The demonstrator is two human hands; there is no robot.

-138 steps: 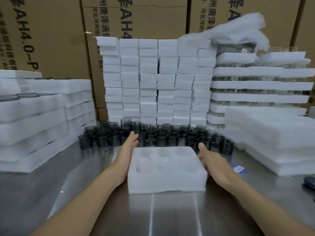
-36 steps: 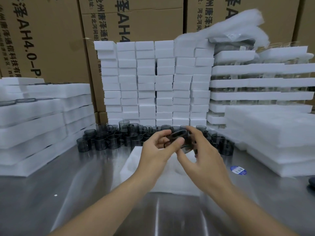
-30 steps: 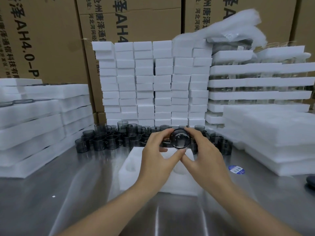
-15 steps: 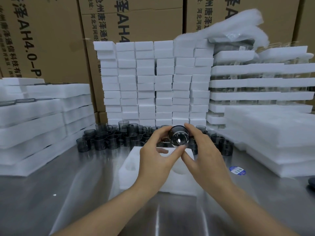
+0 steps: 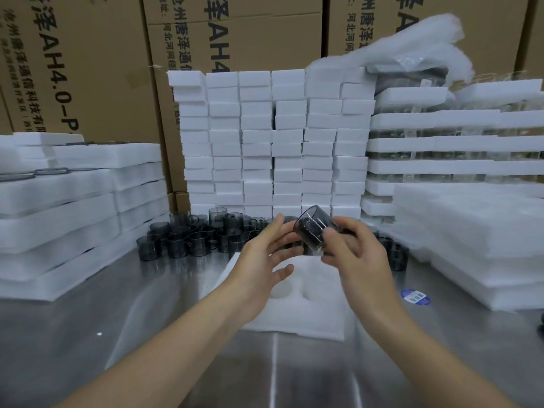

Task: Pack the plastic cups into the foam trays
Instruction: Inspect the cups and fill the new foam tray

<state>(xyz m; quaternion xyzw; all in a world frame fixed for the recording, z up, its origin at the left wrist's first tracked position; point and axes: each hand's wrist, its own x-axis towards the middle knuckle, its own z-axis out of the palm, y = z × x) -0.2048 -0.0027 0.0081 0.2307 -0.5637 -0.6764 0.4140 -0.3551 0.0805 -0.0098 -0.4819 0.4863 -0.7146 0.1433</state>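
Note:
A white foam tray with round pockets lies on the steel table in front of me. Above it my right hand grips a smoky grey plastic cup, tilted on its side. My left hand hovers just left of the cup with fingers spread and relaxed, its fingertips close to the cup. Behind the tray stands a crowd of several grey cups on the table.
Stacks of small white foam blocks rise behind the cups. Foam tray piles sit at the left and right. Cardboard boxes form the back wall. A blue sticker lies on the steel table.
Both hands held the cup together a moment ago. Now the left hand has let go and opened, and the right hand has tilted the cup over to the right.

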